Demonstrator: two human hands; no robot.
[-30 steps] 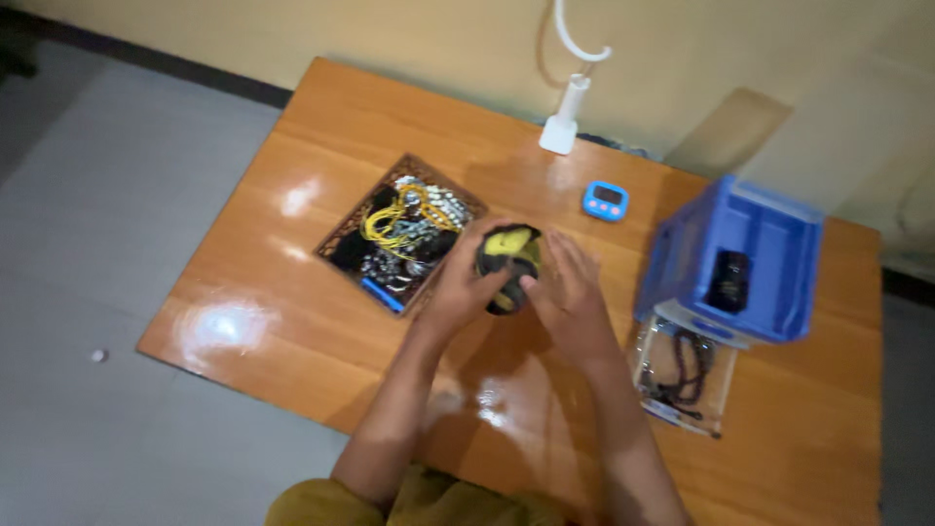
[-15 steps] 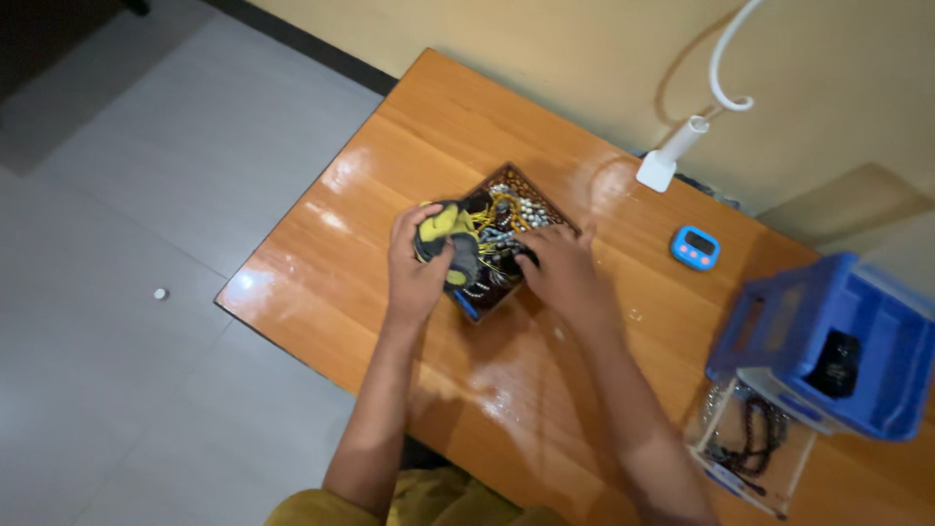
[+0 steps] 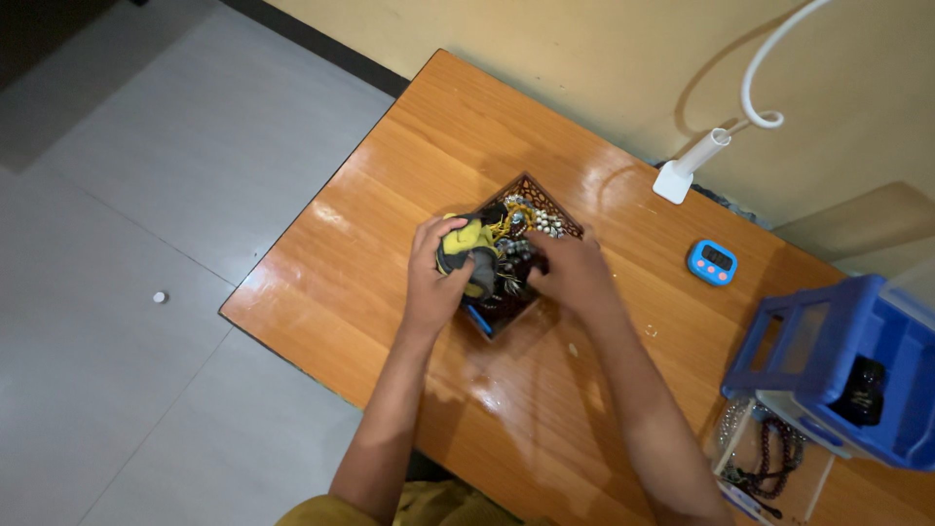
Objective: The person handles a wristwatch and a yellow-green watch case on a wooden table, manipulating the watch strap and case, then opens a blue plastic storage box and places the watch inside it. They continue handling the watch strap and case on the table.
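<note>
Dark tray (image 3: 545, 200) of beads sits mid-table, well in from the table (image 3: 390, 292) edges — bare wood on all sides. Yellow-and-grey cloth (image 3: 469, 248) is bunched up over the tray's left part. Left hand (image 3: 435, 278) curled around the cloth, gripping it. Right hand (image 3: 575, 273) over the tray, fingers bent down — grip not visible.

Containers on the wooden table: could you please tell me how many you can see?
3: a dark tray under both hands, a blue bin at the right edge, and a clear box below it. Others may lie out of frame.
</note>
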